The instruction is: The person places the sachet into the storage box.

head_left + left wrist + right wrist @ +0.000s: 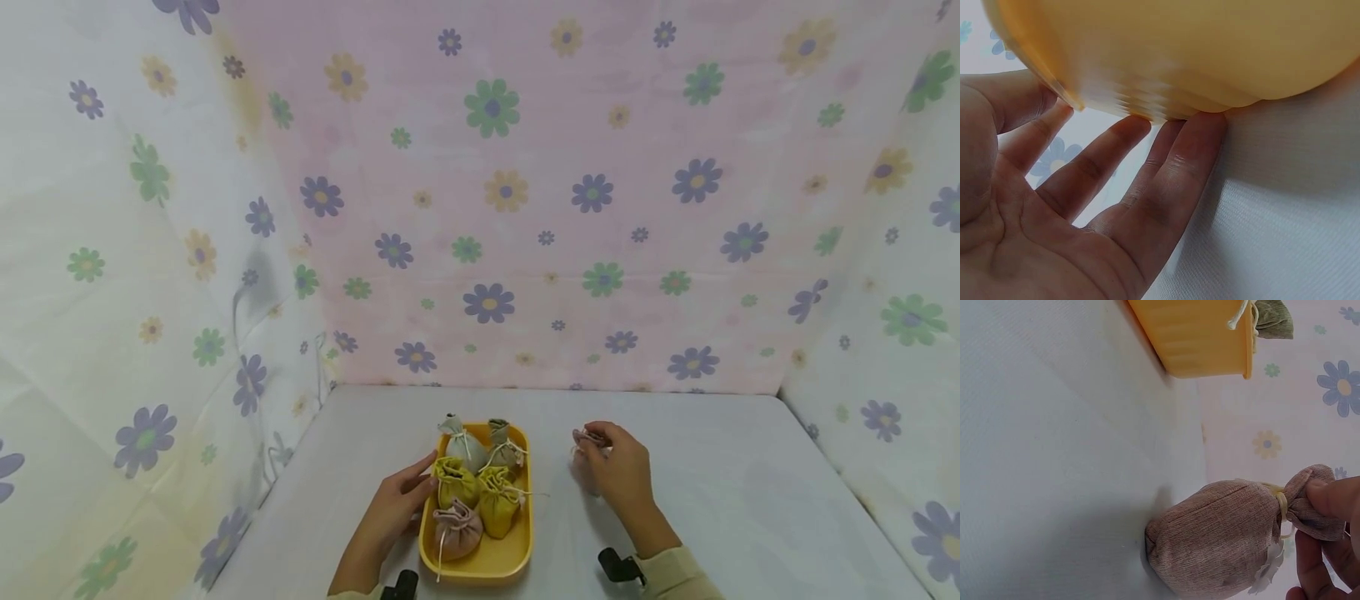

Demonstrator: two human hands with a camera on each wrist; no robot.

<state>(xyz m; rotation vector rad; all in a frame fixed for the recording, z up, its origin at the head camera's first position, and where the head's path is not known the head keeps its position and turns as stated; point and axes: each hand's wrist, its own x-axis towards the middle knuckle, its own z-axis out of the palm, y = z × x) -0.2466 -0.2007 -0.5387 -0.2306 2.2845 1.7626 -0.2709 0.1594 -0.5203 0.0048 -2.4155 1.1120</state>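
One pouch standing upright, tied neck topmost, pinched by right hand, left hand spread against tray.

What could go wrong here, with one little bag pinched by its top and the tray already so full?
The right hand pinches the brown pouch only by its gathered top, so it might slip free or the tie might loosen. The yellow tray already holds five pouches packed close, so another one could tip or roll over the low rim. The left hand merely touches the tray's side with straight fingers, so a nudge could slide the tray across the smooth table.
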